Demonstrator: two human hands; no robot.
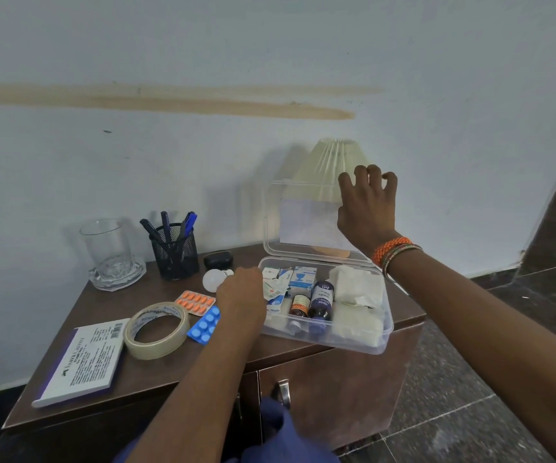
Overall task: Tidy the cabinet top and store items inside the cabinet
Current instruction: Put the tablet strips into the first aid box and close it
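A clear plastic box (385, 332) stands open on the right of the brown cabinet top (156, 372). It holds medicine cartons, two small dark bottles (320, 302) and white gauze (358, 289). Its lid (273, 222) stands upright, and my right hand (366, 202) curls over the lid's upper right corner. My left hand (241, 295) rests against the box's left wall, fingers hidden under it. Loose to the left lie an orange pill strip (194, 302), a blue pill strip (204, 325), a tape roll (156, 330) and a white boxed pad (82, 359).
Along the wall stand a glass tumbler on a glass dish (112, 252), a black mesh pen holder (173, 250), a small black case (218, 260) and a white bulb (213, 280). A pleated lamp shade (330, 162) rises behind the lid. Below, the cabinet door handle (283, 392) shows.
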